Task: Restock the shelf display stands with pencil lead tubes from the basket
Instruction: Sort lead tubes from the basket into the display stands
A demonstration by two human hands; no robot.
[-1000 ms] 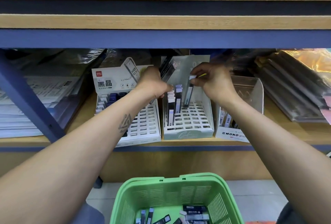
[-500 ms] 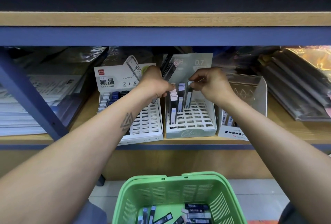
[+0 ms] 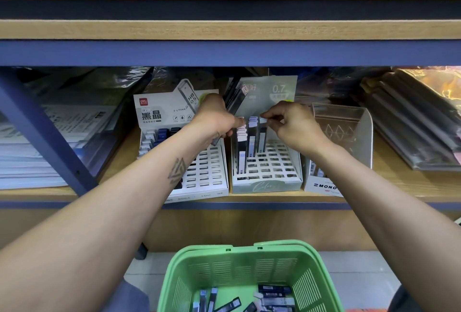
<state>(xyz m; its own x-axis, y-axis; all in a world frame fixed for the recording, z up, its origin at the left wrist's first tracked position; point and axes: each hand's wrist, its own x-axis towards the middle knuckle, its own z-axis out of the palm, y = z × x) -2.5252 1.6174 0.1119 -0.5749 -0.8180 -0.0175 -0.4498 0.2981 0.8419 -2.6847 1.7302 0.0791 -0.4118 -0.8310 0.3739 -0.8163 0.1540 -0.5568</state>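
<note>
Pencil lead tubes, slim, dark with white caps (image 3: 250, 140), are seen standing in the rear slots of a pale grey-green slotted cardboard display stand marked 0.7 (image 3: 268, 182), which is placed at the middle of the wooden shelf (image 3: 389, 182), near its front edge. One tube in the third column (image 3: 262, 134) is pinched at its white cap by the thumb and forefinger of the right hand (image 3: 291, 127), the remaining fingers being curled; the tube is set upright in its slot. A small bundle of dark lead tubes (image 3: 234, 99) is gripped in the closed fist of the left hand (image 3: 214, 119), the tubes fanning upward and to the right (their lower ends are shown beneath the fist).

Just left of the middle stand, a white slotted display stand with black Chinese lettering and an HB 0.5 picture (image 3: 207, 169) is placed, with a few blue and dark tubes at its back left corner. To the right, a clear acrylic holder on a white MONO box (image 3: 344, 134) is seen. Below the shelf, a green perforated plastic basket (image 3: 249, 269) is held close to the body, with more dark tubes (image 3: 274, 294) lying loose on its bottom.
</note>
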